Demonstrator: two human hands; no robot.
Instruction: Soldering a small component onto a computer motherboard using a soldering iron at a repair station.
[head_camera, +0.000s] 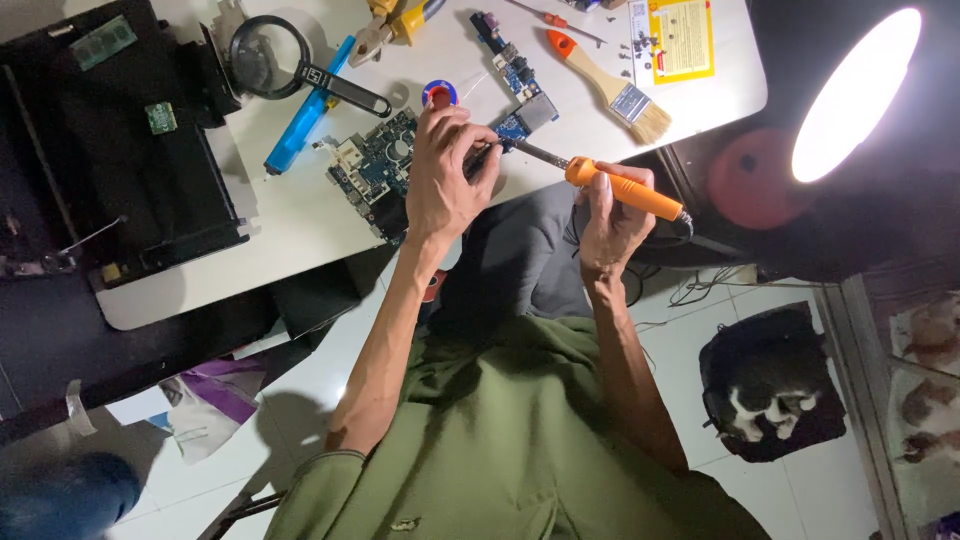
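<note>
The green shirt (500, 440) fills the bottom of the frame, both forearms reaching up to the white counter (300, 215). The right hand (612, 222), just right of centre, has its grip closed around the orange soldering iron (625, 188), tip aimed left at the blue circuit board (385, 165). The left hand (447, 170) pinches something thin and dark over that board. A magnifying glass (268, 57) lies upper left, a paintbrush (610, 88) upper right.
</note>
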